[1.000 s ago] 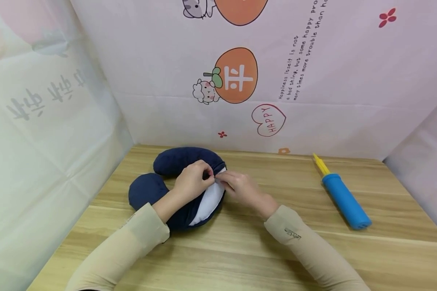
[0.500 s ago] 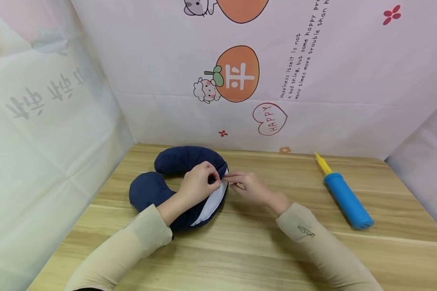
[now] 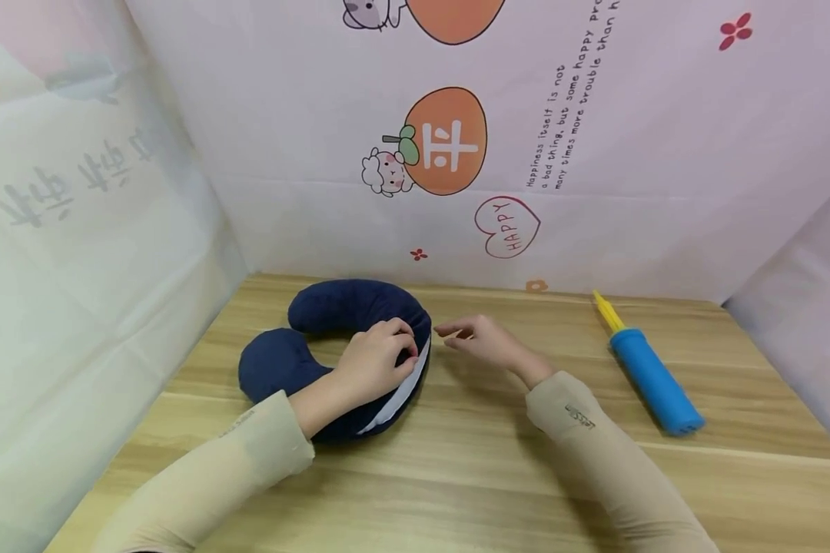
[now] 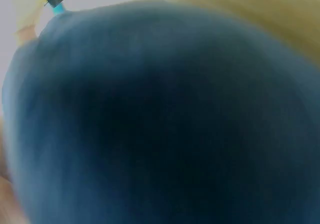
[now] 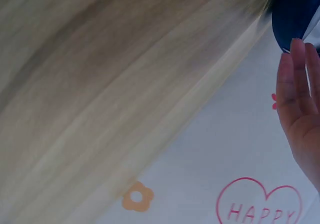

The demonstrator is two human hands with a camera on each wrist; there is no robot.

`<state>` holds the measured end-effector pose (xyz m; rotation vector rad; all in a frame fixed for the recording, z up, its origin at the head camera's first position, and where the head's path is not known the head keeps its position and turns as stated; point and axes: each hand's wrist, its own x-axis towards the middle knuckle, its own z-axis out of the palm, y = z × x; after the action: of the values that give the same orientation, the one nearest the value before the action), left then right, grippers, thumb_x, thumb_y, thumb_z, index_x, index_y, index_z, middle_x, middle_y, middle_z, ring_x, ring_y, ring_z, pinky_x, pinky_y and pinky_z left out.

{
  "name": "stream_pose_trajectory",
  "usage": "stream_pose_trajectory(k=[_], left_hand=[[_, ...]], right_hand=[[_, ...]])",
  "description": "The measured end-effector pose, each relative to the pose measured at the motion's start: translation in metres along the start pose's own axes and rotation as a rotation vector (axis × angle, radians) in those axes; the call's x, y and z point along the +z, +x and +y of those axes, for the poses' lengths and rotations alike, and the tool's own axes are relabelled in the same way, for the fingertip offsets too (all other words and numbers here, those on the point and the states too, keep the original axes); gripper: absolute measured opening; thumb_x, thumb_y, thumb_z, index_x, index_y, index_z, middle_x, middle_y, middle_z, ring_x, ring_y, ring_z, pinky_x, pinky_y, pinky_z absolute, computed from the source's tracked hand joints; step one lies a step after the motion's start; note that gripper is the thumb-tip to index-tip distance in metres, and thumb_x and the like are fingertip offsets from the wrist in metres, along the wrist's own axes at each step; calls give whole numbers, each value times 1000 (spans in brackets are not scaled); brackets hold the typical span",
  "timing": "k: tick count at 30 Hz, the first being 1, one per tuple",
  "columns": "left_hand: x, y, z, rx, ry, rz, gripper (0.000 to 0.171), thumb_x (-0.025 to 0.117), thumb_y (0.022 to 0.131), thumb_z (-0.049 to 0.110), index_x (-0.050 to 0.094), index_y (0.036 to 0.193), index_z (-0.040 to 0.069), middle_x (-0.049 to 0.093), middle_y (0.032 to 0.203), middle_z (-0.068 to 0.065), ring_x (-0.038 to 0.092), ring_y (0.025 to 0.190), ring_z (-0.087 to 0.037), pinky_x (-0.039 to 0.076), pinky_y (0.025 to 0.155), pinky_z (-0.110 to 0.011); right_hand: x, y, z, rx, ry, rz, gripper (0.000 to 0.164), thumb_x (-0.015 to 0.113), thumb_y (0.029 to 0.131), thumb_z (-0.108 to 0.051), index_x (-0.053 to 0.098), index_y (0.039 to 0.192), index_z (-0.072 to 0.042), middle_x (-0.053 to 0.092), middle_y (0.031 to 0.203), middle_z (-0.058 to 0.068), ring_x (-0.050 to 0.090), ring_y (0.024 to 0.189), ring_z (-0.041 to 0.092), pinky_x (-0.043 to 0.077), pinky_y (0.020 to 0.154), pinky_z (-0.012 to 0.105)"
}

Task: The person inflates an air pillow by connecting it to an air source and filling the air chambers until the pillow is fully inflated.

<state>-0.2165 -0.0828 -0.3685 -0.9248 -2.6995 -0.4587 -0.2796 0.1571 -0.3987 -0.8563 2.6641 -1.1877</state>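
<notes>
A navy U-shaped neck pillow (image 3: 277, 361) lies on the table with its rounded back to the right. Along that outer edge a slit in the cover shows a narrow strip of white lining (image 3: 397, 401). My left hand (image 3: 376, 361) lies over the pillow, its curled fingers gripping the cover beside the slit. To the right of the pillow, my right hand (image 3: 487, 342) is held off it, fingers extended and nothing in them. In the right wrist view the right hand (image 5: 302, 104) has straight fingers near the pillow (image 5: 295, 14). The pillow (image 4: 165, 114) fills most of the left wrist view, blurred.
A blue hand pump (image 3: 657, 380) with a yellow nozzle lies on the right part of the wooden table (image 3: 456, 491). A white printed sheet (image 3: 318, 223) hangs behind the table, with more sheeting at both sides.
My right hand has let go of the slit's edge and drawn off to the right. The white strip has become narrower. My left hand has stayed on the pillow.
</notes>
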Motion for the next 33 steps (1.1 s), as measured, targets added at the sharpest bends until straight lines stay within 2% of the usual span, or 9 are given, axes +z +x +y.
stream_pose_trajectory(k=[5, 9, 12, 15, 18, 23, 27, 33], left_hand=[[-7, -11, -11, 110, -27, -40, 13, 72, 98, 19, 76, 110, 13, 63, 128, -8, 63, 112, -26, 56, 83, -43], [-6, -11, -21, 175, -15, -76, 31, 68, 102, 24, 68, 130, 11, 55, 144, -13, 55, 130, -30, 54, 93, -47], [-2, -9, -27, 156, -14, -134, 44, 64, 104, 30, 58, 144, 11, 46, 154, -15, 45, 140, -31, 49, 101, -51], [0, -10, -32, 91, -46, -203, 54, 60, 106, 35, 47, 153, 12, 36, 161, -14, 35, 147, -32, 43, 106, -56], [2, -13, -36, 52, -87, -241, 60, 59, 106, 37, 41, 158, 14, 29, 165, -13, 28, 151, -33, 39, 109, -59], [5, -14, -39, 54, -163, -263, 64, 61, 105, 35, 36, 160, 15, 23, 167, -13, 22, 153, -36, 32, 115, -56], [8, -14, -41, 66, -188, -268, 65, 61, 105, 33, 34, 161, 13, 21, 167, -14, 19, 153, -37, 29, 118, -53], [9, -15, -43, 56, -189, -259, 65, 62, 105, 32, 35, 160, 13, 21, 168, -13, 18, 154, -36, 29, 118, -52]], right_hand=[[4, 9, 5, 40, 93, 58, 31, 62, 101, -5, 67, 129, 7, 71, 121, 19, 69, 107, 34, 55, 90, 44], [7, 18, 8, 80, 119, 116, 30, 62, 101, -4, 67, 128, 8, 71, 119, 21, 68, 109, 36, 55, 91, 44], [10, 26, 9, 121, 72, 124, 32, 62, 102, -7, 67, 130, 6, 71, 120, 21, 67, 110, 37, 54, 93, 46], [11, 33, 6, 141, -9, 85, 35, 62, 102, -11, 65, 134, 3, 70, 122, 20, 67, 113, 36, 53, 95, 47], [13, 40, 2, 140, -65, 40, 36, 61, 102, -10, 64, 135, 3, 70, 123, 20, 66, 115, 36, 52, 97, 48], [13, 49, -3, 149, -115, 4, 35, 59, 100, -7, 66, 133, 4, 70, 123, 20, 66, 115, 34, 52, 98, 46], [12, 56, -5, 156, -140, 2, 34, 59, 97, -5, 68, 128, 6, 71, 120, 21, 67, 114, 33, 52, 97, 44], [11, 63, -5, 201, -100, 7, 30, 62, 94, 2, 71, 123, 8, 74, 111, 20, 71, 100, 26, 55, 84, 34]])
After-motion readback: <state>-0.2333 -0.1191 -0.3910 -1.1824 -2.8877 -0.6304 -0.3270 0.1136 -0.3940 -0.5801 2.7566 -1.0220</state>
